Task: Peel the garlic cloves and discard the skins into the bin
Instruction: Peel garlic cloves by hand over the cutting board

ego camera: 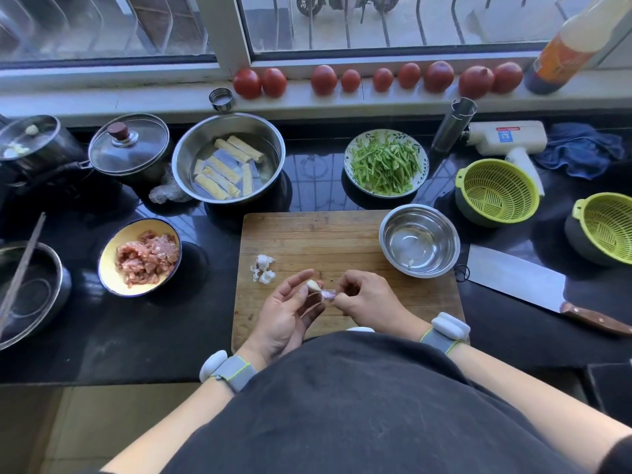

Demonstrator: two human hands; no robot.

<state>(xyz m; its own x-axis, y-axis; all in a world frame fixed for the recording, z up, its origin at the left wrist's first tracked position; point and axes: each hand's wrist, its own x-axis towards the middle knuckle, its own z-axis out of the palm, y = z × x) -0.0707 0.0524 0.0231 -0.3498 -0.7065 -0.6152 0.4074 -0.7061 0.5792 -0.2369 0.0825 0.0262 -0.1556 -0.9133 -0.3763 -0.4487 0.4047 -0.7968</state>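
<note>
Garlic clove [312, 285] pinched, left hand [285, 311] (long axis left-right).

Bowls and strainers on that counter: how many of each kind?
Shiny steel bowls: 3
Lime-green plastic strainer baskets: 2
Yellow ceramic bowl of chopped meat: 1
White patterned bowl of green strips: 1
Total: 7
</note>
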